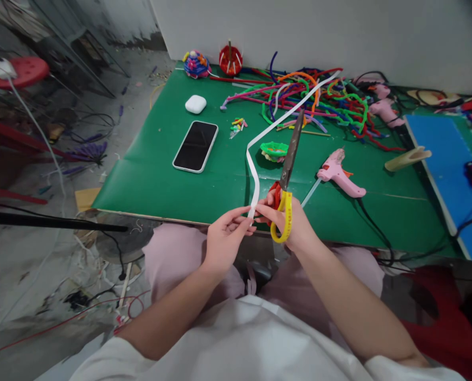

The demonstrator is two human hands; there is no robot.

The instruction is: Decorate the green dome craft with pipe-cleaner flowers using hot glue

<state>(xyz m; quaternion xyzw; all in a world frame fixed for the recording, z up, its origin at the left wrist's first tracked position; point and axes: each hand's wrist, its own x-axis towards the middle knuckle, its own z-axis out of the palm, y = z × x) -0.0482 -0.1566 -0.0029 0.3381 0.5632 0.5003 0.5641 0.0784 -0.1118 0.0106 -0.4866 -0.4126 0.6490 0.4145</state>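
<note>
My left hand (225,239) pinches the near end of a long white strip (255,180) just above the front edge of the green table (148,174). The strip curves up and away towards the pile of pipe cleaners (319,95). My right hand (287,225) grips scissors (290,159) with yellow and red handles, blades closed and pointing away. Its fingertips also touch the strip's end beside my left fingers.
A phone (196,146) and a white earbud case (195,104) lie at left. A pink glue gun (341,174) lies right of the scissors, another (384,108) farther back. A small green woven piece (274,151) sits mid-table. A blue board (446,153) lies at right.
</note>
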